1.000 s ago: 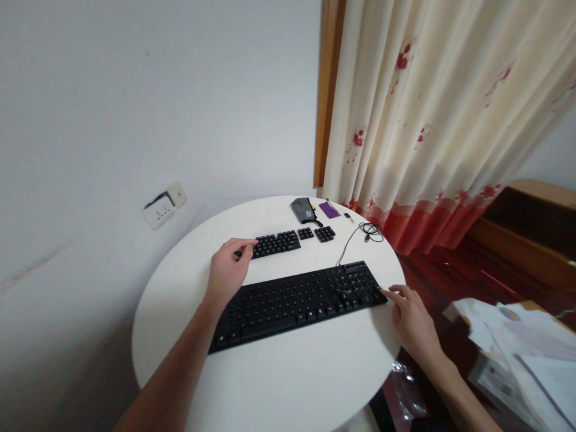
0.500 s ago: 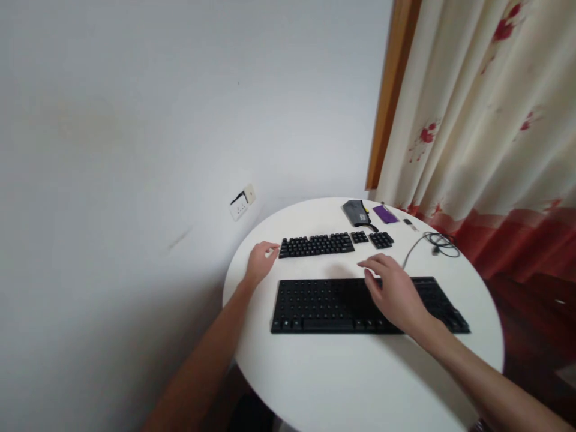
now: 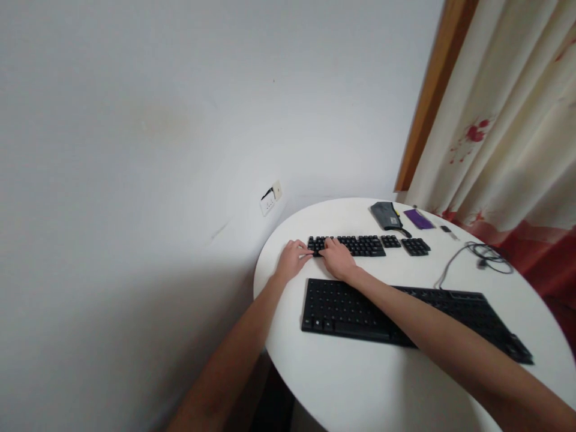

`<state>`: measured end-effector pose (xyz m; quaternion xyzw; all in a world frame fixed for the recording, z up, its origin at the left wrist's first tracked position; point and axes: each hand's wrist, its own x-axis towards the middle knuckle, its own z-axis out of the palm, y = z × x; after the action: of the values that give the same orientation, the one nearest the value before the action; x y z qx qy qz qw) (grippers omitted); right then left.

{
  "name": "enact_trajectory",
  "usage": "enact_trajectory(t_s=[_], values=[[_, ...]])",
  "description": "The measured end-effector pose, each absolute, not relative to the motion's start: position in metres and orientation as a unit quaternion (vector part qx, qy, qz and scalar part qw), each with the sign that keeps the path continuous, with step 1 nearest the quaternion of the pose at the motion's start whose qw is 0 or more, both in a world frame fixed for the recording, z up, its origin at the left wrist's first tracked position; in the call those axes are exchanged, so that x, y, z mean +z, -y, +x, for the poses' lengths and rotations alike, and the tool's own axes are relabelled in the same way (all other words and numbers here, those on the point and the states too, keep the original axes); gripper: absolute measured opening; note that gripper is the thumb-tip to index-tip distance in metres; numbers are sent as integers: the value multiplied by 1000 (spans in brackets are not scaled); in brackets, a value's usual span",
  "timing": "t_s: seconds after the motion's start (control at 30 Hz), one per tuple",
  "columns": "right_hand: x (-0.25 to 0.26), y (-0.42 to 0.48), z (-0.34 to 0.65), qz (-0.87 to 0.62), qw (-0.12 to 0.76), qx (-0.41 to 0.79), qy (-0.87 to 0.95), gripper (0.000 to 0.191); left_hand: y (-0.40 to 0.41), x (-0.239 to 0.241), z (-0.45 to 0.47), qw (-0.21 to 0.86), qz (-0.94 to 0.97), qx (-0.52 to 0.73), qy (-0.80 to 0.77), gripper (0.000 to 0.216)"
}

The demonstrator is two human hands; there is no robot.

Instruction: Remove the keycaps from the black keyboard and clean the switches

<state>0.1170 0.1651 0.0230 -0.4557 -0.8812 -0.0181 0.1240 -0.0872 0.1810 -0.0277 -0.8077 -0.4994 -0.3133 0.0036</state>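
Note:
Loose black keycaps lie grouped in keyboard order on the table. At the left end of the biggest group is my left hand, its thumb and fingertips drawn together by the lower corner keys; anything between them is too small to make out. My right hand reaches across and rests on the same group, fingers bent down onto the left part of the rows. Whatever its fingertips pinch is hidden. Below my right forearm sits a black keyboard base, its key posts bare except for several keys along the front row.
The round white table stands against a wall with a socket. Smaller keycap groups, a grey pouch, a purple cloth, a small dark-and-clear object and a coiled cable lie toward the back right.
My right hand has moved left and away from me, from above the keyboard base onto the keycaps. My left hand stays at their left end. The view has turned left.

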Motion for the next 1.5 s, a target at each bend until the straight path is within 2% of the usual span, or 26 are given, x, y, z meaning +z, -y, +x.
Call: enact_trajectory(t_s=[0.4, 0.53, 0.7, 0.93, 1.27, 1.5], values=[[19, -148, 115, -429, 153, 39, 889, 15, -143, -14, -93, -69, -794, -303, 523, 17], [24, -134, 126, -434, 197, 67, 876, 15, -108, -4, -94, -89, -771, -337, 533, 16], [24, -91, 150, -436, 310, 175, 827, 8, -52, 10, -81, -135, -747, -380, 528, 15], [14, -46, 167, -419, 342, 245, 805, 9, -20, 0, -67, -209, -755, -365, 504, 13], [3, -38, 158, -403, 345, 269, 804, 11, -11, -9, -63, -139, -787, -346, 492, 17], [0, -31, 153, -385, 312, 218, 841, 11, -1, -4, -63, -54, -836, -296, 459, 22]])
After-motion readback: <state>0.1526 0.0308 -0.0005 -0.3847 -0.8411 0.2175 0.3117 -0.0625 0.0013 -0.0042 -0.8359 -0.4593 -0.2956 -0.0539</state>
